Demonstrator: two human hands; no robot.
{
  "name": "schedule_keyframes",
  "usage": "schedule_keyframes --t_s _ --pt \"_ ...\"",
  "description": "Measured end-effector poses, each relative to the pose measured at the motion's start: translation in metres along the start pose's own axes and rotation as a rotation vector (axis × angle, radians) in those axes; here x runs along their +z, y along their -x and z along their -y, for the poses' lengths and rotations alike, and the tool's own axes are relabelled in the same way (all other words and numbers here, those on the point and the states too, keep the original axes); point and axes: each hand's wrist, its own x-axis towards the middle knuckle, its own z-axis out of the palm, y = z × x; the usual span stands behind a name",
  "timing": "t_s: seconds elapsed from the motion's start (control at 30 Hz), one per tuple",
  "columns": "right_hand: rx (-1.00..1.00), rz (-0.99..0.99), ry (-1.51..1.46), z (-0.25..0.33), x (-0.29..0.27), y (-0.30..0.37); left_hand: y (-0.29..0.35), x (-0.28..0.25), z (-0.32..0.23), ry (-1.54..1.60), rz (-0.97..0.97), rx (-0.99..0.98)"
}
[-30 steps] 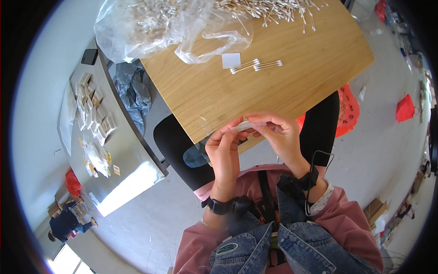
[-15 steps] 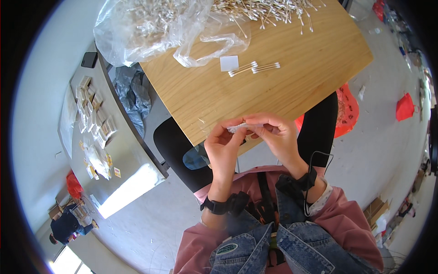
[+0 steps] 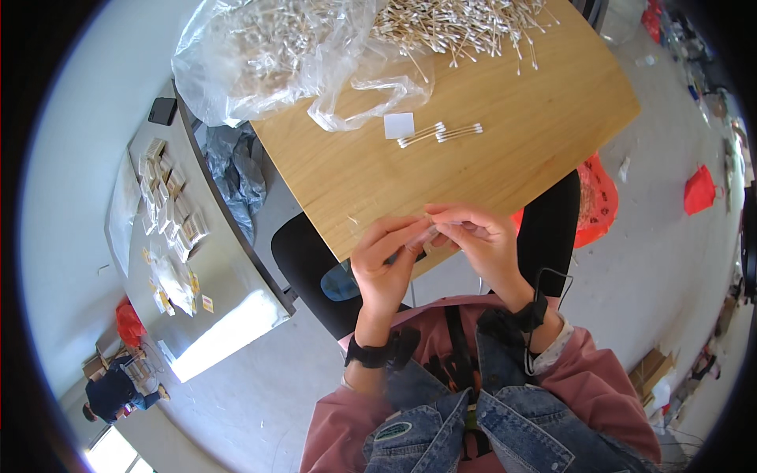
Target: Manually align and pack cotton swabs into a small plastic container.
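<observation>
Over the near edge of the wooden table, my left hand [image 3: 382, 263] and my right hand [image 3: 483, 243] meet with fingertips almost touching. Both are closed on a small clear plastic packet [image 3: 426, 235], mostly hidden by the fingers; its contents cannot be made out now. Farther up the table lie two small bundles of cotton swabs, a left bundle [image 3: 421, 135] and a right bundle [image 3: 460, 132], side by side. A white square card [image 3: 399, 125] lies just left of them. At the far edge, loose cotton swabs [image 3: 465, 27] form a big heap.
A large clear plastic bag [image 3: 260, 63] full of swabs covers the table's far left. On a grey side table [image 3: 229, 276] are several small packs [image 3: 167, 197] and a black phone [image 3: 162, 111]. A red bag [image 3: 595, 201] lies right of my legs. Another person [image 3: 118, 390] sits far left.
My fingers have shifted on the packet: my left fingers now cover the white part that showed before, and my right fingertips have moved closer to the left ones. The view has shifted slightly.
</observation>
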Motion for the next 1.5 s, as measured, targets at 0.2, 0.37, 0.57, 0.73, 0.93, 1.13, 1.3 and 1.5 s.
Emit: schedule_keyframes --t_s 0.2,0.37,0.57,0.73,0.93,1.13,1.3,1.5 --pt "-0.147 -0.013 0.212 -0.002 -0.014 -0.01 -0.013 0.01 0.0 -0.175 -0.022 0.189" --pt "-0.244 -0.017 0.439 0.001 -0.024 -0.016 -0.018 0.011 0.007 -0.105 0.037 0.036" --pt "-0.175 -0.044 0.309 -0.001 -0.028 -0.011 -0.015 0.014 0.003 -0.103 0.031 0.139" --pt "-0.314 -0.015 0.467 0.007 -0.026 -0.005 -0.007 0.015 0.013 0.027 0.029 0.093" --pt "-0.281 -0.049 0.392 0.002 -0.029 0.004 -0.004 0.013 0.003 -0.095 0.025 0.126" --pt "-0.401 0.036 0.728 0.023 -0.031 0.0 0.0 0.015 0.0 -0.156 0.017 0.193" --pt "-0.481 0.074 0.866 0.039 -0.027 0.005 0.001 0.012 -0.026 -0.358 0.036 0.383" --pt "0.045 -0.131 -0.239 0.008 -0.032 0.041 0.031 0.006 -0.043 0.249 -0.074 -0.044"
